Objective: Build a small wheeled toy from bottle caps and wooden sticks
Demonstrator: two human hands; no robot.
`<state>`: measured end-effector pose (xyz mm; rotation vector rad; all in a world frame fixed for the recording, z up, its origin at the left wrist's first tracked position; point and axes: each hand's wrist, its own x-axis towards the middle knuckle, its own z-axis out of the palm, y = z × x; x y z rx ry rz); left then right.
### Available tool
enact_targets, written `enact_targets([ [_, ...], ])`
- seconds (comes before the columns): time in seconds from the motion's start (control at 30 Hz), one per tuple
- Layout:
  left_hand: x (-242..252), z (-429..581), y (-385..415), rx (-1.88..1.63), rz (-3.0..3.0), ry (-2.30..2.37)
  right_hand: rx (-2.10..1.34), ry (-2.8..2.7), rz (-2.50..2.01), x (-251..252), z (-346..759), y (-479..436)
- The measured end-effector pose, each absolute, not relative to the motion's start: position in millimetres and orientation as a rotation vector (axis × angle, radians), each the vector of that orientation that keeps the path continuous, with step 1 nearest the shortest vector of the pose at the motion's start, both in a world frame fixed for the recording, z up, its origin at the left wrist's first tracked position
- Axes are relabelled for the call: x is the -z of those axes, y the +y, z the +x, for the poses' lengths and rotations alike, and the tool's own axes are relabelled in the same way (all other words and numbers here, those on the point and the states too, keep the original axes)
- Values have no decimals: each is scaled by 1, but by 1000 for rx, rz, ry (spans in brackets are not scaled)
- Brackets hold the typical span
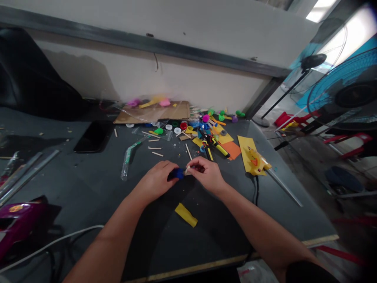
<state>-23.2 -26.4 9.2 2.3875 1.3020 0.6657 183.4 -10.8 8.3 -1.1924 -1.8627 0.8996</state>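
Two hands meet at frame centre over the dark table (88,173). Left hand (157,181) is curled narrow around a small blue cap (177,173), fingers closed on it. Right hand (207,175) is pinched tight on a thin wooden stick (188,170) that touches the blue cap; something dark red sits under its fingers, too hidden to identify.

Counts:
- One yellow foam scrap (186,214) just below the hands, touching neither.
- One black phone (94,136) left of centre, face down or screen off, can't tell which.
- One clear plastic tube (128,159) with green bits, left of the hands.
- About four loose sticks (155,148) above the hands, plus one longer one (188,151).
- Several bottle caps (176,129) in a row, upper centre: white, red, green, yellow; exact count not readable.
- One flat cardboard sheet (153,113) at the back, with pink and yellow pieces on it under a clear plastic bag.
- One yellow glue gun (255,160) right of the hands, lying on yellow paper; its black cord runs down off the table edge.
- One orange paper piece (231,149) beside it.
- One white cable (59,239) lower left.
- Two fans (347,94) at right, off the table.

No real containers; only the plastic bag on the cardboard holds anything.
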Motion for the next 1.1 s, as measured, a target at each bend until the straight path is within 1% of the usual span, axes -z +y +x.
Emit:
enact_targets([
  [0.73,-11,-22,-29,-595,2411,1350,-834,-1910,-1233,-9,180,-12],
  [1.1,-9,-23,-29,-644,2412,1345,-802,-1931,-1234,-7,179,-11],
])
